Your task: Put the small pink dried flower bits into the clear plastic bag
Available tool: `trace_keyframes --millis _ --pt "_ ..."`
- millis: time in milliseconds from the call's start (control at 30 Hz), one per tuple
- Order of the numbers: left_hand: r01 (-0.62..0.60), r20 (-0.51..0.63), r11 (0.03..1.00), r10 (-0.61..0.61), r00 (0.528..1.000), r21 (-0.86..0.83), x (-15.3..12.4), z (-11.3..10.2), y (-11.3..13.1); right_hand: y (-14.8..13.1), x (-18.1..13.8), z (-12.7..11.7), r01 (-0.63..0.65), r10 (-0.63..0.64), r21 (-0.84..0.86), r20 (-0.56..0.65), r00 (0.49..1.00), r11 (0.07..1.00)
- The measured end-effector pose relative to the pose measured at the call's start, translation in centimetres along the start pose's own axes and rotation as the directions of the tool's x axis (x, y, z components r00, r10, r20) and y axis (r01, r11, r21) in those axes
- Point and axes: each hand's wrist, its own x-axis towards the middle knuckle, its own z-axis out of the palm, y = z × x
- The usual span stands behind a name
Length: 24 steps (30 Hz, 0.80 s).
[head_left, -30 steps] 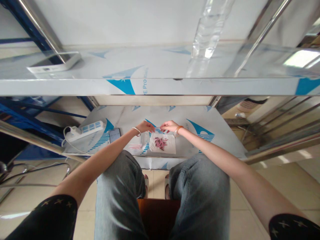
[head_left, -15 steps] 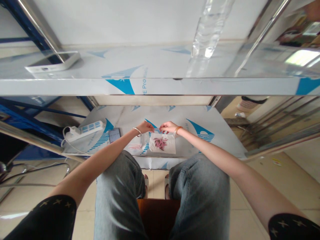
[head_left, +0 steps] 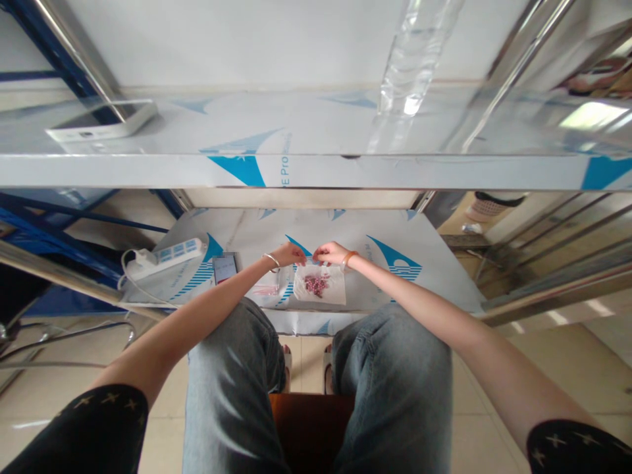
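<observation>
While both hands stay put from a second ago, we pinch the top edge of the clear bag (head_left: 319,284) of pink beads on the worktop (head_left: 395,289): left hand (head_left: 290,253), right hand (head_left: 328,252), fingertips nearly meeting; bag barely shifted, work unchanged.

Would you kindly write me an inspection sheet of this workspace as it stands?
Surface: low metal table under blue-printed protective film, below a steel shelf.
Job's things: clear bag with small pink pieces lying flat; a second small bag left of it.
Clutter: phone on the table; white device and clear bottle on the shelf.
Hands: left hand and right hand pinch the clear bag's far edge.
Cables: white power strip with its cord looping off the left side.
Surroundings: tiled floor, blue frame at left, steel rails at right.
</observation>
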Motion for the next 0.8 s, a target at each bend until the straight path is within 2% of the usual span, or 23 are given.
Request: trace_keyframes --millis 133,333,800 --pt "-0.043 0.040 0.999 0.043 0.998 0.017 0.0 0.2 -0.1 0.2 0.4 0.3 -0.029 0.029 -0.033 0.005 1.000 0.999" --pt "-0.067 0.080 0.988 0.056 0.995 0.139 0.2 0.6 -0.3 -0.3 0.3 0.9 -0.041 0.041 -0.075 0.004 0.999 0.996" --pt "-0.041 0.057 0.995 0.036 0.998 0.094 0.4 1.0 -0.4 -0.6 0.3 1.2 -0.049 0.048 -0.077 -0.012 0.999 0.996"
